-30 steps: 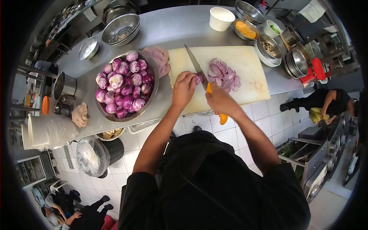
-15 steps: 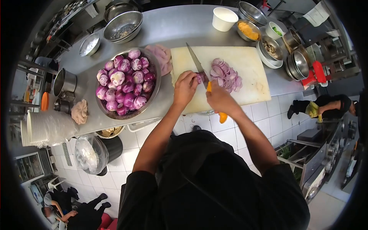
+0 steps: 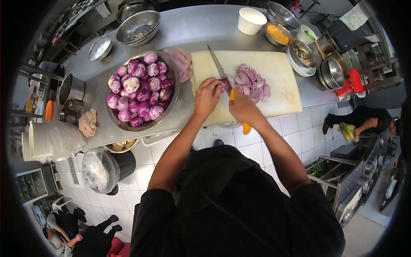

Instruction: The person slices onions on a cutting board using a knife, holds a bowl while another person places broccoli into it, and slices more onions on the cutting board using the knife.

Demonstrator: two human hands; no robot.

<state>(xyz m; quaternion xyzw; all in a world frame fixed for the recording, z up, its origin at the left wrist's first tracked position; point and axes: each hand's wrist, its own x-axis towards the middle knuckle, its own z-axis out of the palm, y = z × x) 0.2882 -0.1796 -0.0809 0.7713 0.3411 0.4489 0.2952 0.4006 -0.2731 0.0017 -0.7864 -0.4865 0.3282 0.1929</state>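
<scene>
My right hand (image 3: 245, 107) is wrapped round the orange handle of a long kitchen knife (image 3: 217, 64). Its blade points away and to the left across the white cutting board (image 3: 280, 77). Against the blade's left side, my left hand (image 3: 207, 97) pinches a red onion (image 3: 223, 87), mostly covered by the fingers. Sliced onion rings (image 3: 253, 84) lie in a loose heap on the board, right of the knife. To the left, a large metal bowl (image 3: 174, 97) is heaped with peeled red onions (image 3: 139, 88).
A pink cloth (image 3: 180, 62) lies between bowl and board. Behind the board stand a white tub (image 3: 251, 21) and a bowl of orange food (image 3: 277, 34). Stacked white containers (image 3: 40, 141) sit at the left edge. A lined bin (image 3: 102, 171) stands below. Another person (image 3: 364, 122) bends at the right.
The knife and my right hand have shifted slightly left. My left hand stays on the onion. The person at the right has moved a little with the yellow-green thing they hold.
</scene>
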